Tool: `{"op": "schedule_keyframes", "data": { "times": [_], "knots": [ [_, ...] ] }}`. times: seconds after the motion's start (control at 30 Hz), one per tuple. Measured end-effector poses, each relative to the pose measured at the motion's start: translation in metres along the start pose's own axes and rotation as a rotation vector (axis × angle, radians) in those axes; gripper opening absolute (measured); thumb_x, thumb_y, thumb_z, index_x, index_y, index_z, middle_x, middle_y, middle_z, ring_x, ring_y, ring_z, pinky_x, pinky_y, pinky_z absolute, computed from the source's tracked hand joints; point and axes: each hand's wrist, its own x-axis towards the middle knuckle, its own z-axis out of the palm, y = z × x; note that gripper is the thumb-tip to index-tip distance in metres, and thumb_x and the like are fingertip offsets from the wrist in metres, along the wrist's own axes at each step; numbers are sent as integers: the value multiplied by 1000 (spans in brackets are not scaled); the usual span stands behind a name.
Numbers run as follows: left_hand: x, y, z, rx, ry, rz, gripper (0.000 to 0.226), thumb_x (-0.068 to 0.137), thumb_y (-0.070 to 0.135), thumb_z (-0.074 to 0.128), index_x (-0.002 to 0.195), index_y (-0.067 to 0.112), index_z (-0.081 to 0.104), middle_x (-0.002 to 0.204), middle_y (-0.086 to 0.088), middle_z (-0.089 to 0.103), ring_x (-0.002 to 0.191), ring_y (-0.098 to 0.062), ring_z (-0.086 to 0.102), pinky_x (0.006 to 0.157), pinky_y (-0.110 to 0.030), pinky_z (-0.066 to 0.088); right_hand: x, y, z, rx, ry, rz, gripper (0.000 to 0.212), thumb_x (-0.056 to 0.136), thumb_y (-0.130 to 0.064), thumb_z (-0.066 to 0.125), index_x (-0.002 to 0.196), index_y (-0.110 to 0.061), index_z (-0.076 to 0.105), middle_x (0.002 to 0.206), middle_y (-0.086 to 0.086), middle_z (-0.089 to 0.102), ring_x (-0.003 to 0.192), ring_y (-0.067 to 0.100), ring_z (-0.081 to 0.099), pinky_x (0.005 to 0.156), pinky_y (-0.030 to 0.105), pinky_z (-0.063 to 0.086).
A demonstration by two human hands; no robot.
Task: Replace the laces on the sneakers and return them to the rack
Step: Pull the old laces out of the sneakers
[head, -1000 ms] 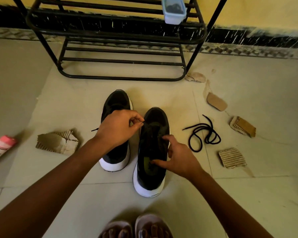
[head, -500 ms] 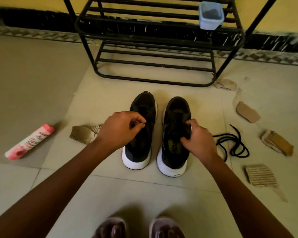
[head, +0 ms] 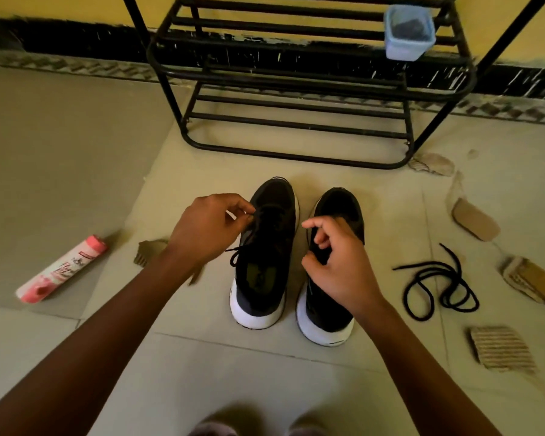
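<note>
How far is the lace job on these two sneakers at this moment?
Done: the left sneaker seems to carry a lace already. In hand: the left hand pinches that lace near the eyelets; the right hand hovers curled over the right sneaker. Left: a loose lace lies on the floor, and both shoes stand before the rack, not on it.

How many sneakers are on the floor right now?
2. The left sneaker stands before the rack, its lace pinched by the left hand; the right sneaker stands beside it, partly under the right hand. None seems hidden.

Sneakers (head: 277, 234) are black and white-soled; rack (head: 296, 124) black, bottle (head: 60, 269) pink, tub (head: 406, 48) blue.
</note>
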Motion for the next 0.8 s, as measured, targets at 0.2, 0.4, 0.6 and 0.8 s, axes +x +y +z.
{"op": "schedule_keyframes", "data": {
  "times": [0.2,0.4,0.6,0.8],
  "knots": [
    [6,-20,-4,38,-86,-42,18,88,30,62,103,22,67,94,9,63,81,-8,59,73,-21,40,-2,-7,18,45,6,35,28,83,-14,70,110,-11,64,90,-2,58,73,7,59,66,10,46],
    [3,-36,9,59,-223,24,20,73,41,75,79,27,63,80,10,64,74,-6,58,65,-15,40,0,-18,36,-154,-71,139,32,83,-28,71,111,-14,65,100,-2,66,85,9,62,77,17,49],
    [5,-45,13,-6,-219,94,13,78,30,74,73,28,61,73,12,61,65,-1,54,59,-10,37,3,-22,45,-304,-86,185,38,87,-29,65,122,-15,58,105,1,60,89,13,58,77,20,46],
    [-1,-37,9,-365,-166,115,6,90,19,60,84,20,58,91,10,67,87,-1,63,72,-5,42,0,-25,47,-350,-156,208,38,92,-28,58,128,-17,53,101,6,64,93,22,61,80,29,48]
  ]
}}
